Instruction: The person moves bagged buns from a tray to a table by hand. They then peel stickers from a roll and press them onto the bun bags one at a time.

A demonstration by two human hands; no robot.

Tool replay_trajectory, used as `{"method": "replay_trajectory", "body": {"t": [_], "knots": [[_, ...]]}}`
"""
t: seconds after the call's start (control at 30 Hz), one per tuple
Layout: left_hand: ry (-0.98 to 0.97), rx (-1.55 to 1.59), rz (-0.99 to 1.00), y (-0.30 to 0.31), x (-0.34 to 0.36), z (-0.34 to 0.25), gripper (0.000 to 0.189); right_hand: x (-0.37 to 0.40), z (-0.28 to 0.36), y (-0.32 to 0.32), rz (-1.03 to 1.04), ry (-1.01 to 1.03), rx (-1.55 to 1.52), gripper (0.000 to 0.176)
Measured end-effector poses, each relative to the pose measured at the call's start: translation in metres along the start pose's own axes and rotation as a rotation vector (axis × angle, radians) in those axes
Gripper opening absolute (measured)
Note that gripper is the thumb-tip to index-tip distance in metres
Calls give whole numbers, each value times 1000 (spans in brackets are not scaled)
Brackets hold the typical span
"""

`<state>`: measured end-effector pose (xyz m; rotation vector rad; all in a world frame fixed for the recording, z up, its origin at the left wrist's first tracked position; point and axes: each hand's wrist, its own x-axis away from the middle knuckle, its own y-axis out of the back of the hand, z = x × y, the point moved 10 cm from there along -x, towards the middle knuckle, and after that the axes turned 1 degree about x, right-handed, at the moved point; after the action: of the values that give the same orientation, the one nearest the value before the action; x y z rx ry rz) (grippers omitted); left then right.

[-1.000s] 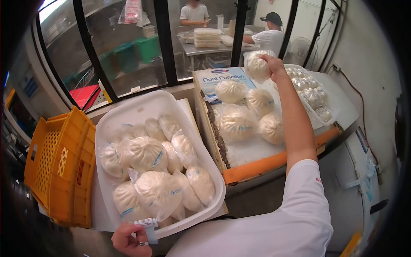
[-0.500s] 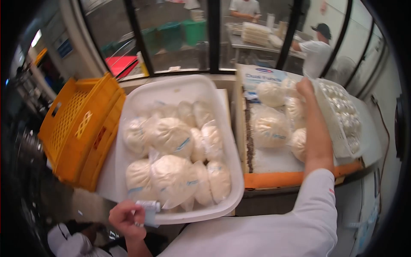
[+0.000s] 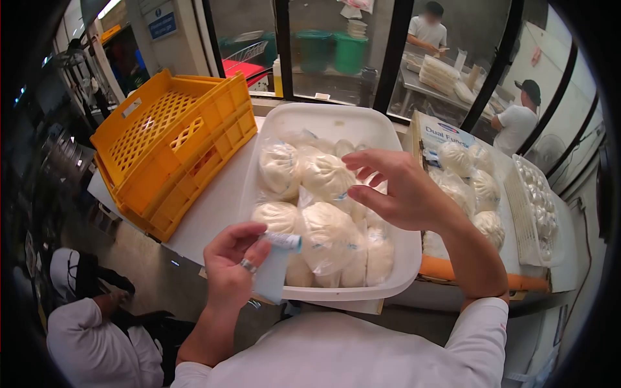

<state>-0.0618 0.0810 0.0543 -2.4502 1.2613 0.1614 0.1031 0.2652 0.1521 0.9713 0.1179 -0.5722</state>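
My left hand (image 3: pixel 231 260) pinches a small roll of labels (image 3: pixel 283 242) at the front left of a white plastic tub (image 3: pixel 349 293). A pale blue backing strip (image 3: pixel 270 275) hangs down from the roll. My right hand (image 3: pixel 404 187) hovers over the tub's right side, fingers apart and curved, holding nothing that I can see. Inside the tub lie several large pleated buns (image 3: pixel 330 229) in clear plastic bags, some with blue print or labels on them. More bagged buns (image 3: pixel 485 189) rest to the right, beyond my right forearm.
Stacked yellow crates (image 3: pixel 174 142) stand left of the tub. At far right is a white basket (image 3: pixel 521 210) of small wrapped items. A "Dual Function" carton (image 3: pixel 446 132) lies behind the right-hand buns. Two people work behind the window; another person (image 3: pixel 107 336) is at lower left.
My right hand has come back from the buns on the right to above the tub. The left hand has risen with the label roll. The view has shifted.
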Motion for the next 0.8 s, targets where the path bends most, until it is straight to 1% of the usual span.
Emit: {"method": "replay_trajectory", "body": {"t": [0.1, 0.17, 0.2, 0.23, 0.3, 0.4, 0.5, 0.6, 0.7, 0.8], "knots": [[-14, -20, 31, 2, -11, -2, 26, -17, 4, -28, 76, -110, -202, 34], [6, 27, 45, 1, -20, 3, 28, -18, 22, -43, 98, -98, -304, 33], [25, 44, 52, 2, -22, 6, 32, -16, 32, -51, 113, -93, -353, 32], [24, 66, 72, 1, -24, 6, 33, -14, 48, -56, 104, -15, -334, 31], [25, 104, 113, -3, -23, 5, 34, -10, 59, -70, 70, -38, -263, 30], [10, 66, 179, -7, -22, 9, 41, -6, 44, -92, 110, -168, -264, 29], [-25, 37, 256, -13, -19, 1, 48, 0, 49, -90, 43, -106, -283, 28], [131, 92, 247, -12, -14, 8, 54, 7, 64, -82, -70, 60, -253, 25], [-315, -314, 276, -17, -7, -20, 57, 19, 51, -88, -14, -149, -503, 27], [-729, -471, 345, -34, 9, -39, 60, 24, 52, -80, -28, -117, -426, 25]]}}
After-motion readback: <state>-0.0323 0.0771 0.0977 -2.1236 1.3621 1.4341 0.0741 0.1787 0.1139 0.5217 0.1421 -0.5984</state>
